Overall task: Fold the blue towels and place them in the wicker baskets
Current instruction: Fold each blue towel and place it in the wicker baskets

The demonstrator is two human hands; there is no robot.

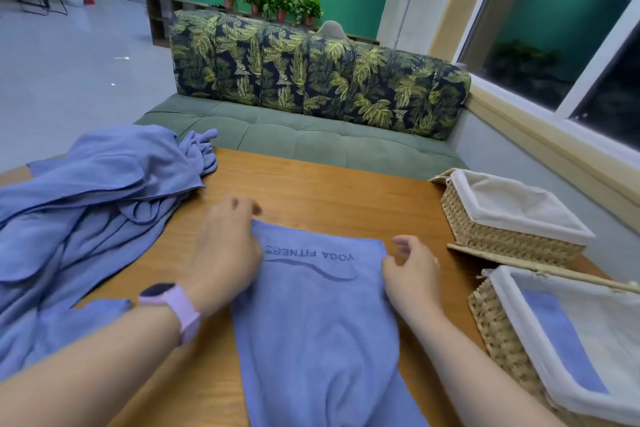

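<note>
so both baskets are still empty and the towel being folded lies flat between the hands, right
Not quite. The head view shows the near basket already holds a folded blue towel; only the far basket is empty. The towel being folded does lie between the left hand and right hand.
</note>
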